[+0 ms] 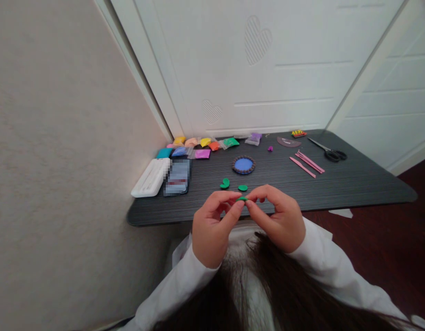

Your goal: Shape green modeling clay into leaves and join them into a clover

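At the near table edge (160, 217), left hand (212, 227) and right hand (279, 219) fingertips pinch green clay piece (242, 199); light, even pressure likely best

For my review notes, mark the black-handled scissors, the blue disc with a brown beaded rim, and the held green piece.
Scissors (326, 149): head view, near the pivot.
Blue disc (243, 165): head view, middle of its blue face.
Held green piece (243, 199): head view, middle of its visible part.
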`<move>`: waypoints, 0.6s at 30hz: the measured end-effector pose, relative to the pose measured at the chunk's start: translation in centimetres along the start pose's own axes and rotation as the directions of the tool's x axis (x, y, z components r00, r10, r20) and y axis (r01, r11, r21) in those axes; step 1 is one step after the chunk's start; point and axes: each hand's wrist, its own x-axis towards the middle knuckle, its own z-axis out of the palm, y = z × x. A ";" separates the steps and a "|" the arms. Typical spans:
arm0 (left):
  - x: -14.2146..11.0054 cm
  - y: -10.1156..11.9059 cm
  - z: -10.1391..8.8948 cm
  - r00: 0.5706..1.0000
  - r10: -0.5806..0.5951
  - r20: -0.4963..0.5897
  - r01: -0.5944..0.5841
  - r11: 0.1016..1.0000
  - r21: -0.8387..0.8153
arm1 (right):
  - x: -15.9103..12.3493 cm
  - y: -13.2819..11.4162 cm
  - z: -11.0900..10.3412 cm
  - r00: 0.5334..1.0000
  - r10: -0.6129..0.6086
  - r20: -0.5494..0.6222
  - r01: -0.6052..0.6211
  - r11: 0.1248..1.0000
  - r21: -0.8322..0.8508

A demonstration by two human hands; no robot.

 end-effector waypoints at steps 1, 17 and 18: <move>0.0 0.0 0.0 1.000 0.017 -0.003 -0.017 1.000 0.014 | 0.0 0.0 0.0 1.000 -0.007 0.001 0.007 1.000 -0.002; -0.1 -0.2 0.0 1.000 -0.012 -0.018 0.012 1.000 -0.017 | 0.0 -0.1 -0.1 0.999 -0.043 -0.031 0.041 0.998 -0.046; -0.1 -0.2 0.0 1.000 -0.017 -0.016 0.016 1.000 -0.012 | -0.1 -0.1 -0.1 0.998 -0.050 -0.031 0.048 0.998 -0.050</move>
